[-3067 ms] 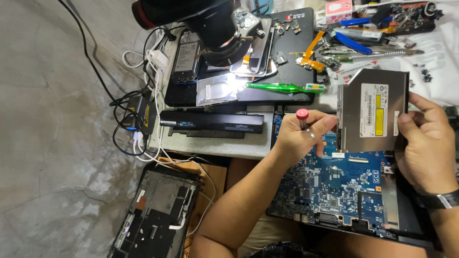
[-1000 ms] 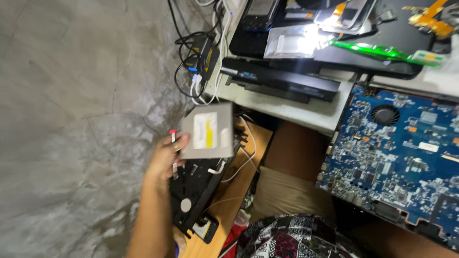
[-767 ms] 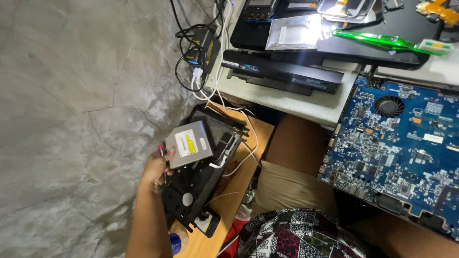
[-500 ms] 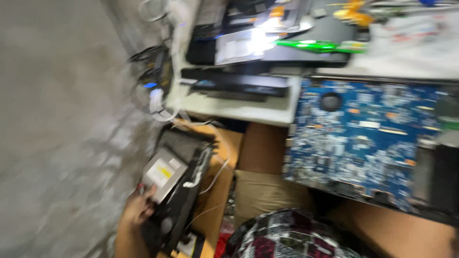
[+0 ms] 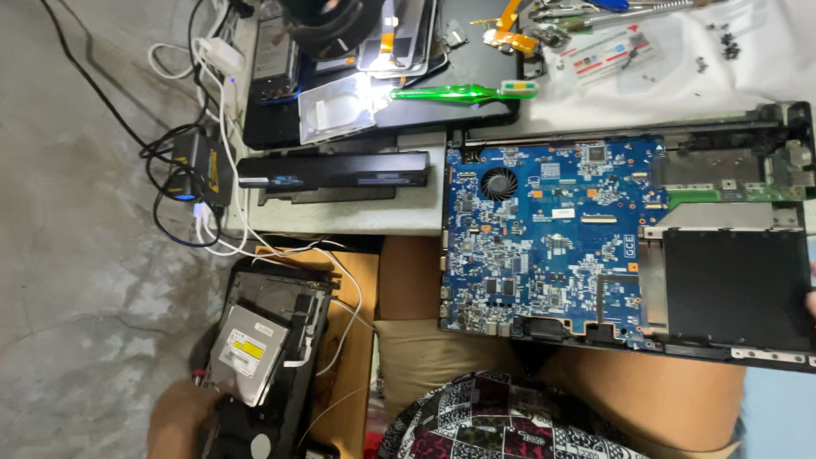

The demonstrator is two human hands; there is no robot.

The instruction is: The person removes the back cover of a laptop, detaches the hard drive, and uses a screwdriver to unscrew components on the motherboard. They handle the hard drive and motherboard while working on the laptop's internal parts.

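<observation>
Left hand (image 5: 180, 416) low at frame's bottom-left, fingers curled on the near edge of a slim optical drive (image 5: 247, 354), silver with a yellow label. Drive lies tilted on a dismantled black laptop base (image 5: 276, 357) on the floor, beside a wooden box (image 5: 353, 340). Judged light, rigid, thin sheet-metal shell; smooth top likely slippery, so pinch by the long edges, keep off the tray face and rear connector. Right hand (image 5: 812, 293) barely shows at the right edge, by the laptop chassis with its blue motherboard (image 5: 544, 238); its grip cannot be told.
</observation>
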